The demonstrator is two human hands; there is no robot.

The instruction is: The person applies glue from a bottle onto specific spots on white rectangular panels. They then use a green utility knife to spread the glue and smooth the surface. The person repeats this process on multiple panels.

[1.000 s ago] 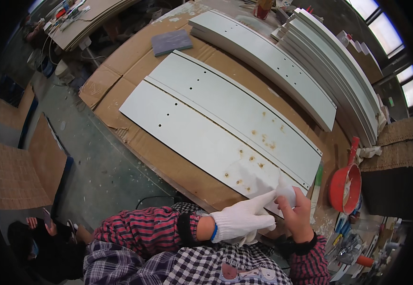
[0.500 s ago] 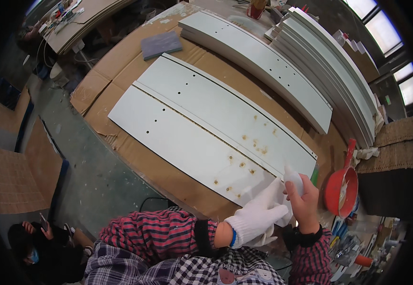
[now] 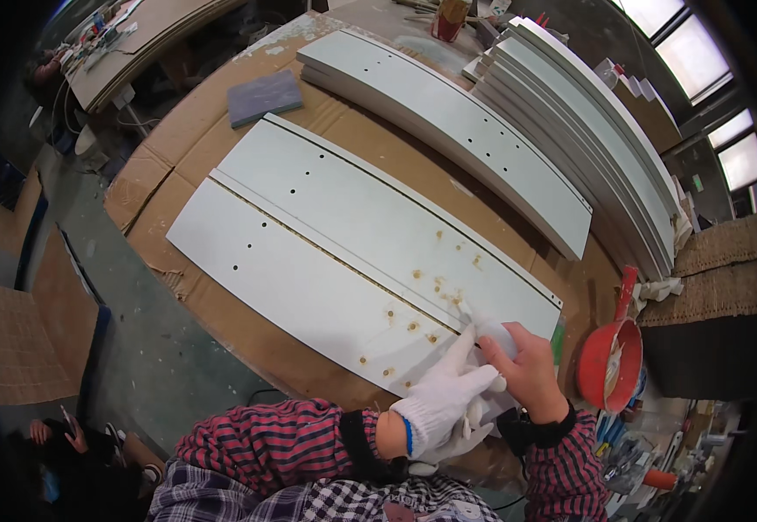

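On a brown cardboard-covered bench [image 3: 161,157], two long white boards [image 3: 335,217] part marked, part plain

The boards lie side by side just ahead of the fingers. The left hand [image 3: 450,390], in a white knitted glove [image 3: 429,419], stretches its index finger forward, the others bent; I cannot tell whether they grip anything. The right hand [image 3: 532,367] pinches a translucent white plastic bottle [image 3: 496,337] between bare fingers, its tip toward the boards. Ahead of the fingertips, amber-ringed round holes [image 3: 413,327] look already worked on; farther off to the left, plain dark round holes [image 3: 292,191] show no amber and seem untouched.
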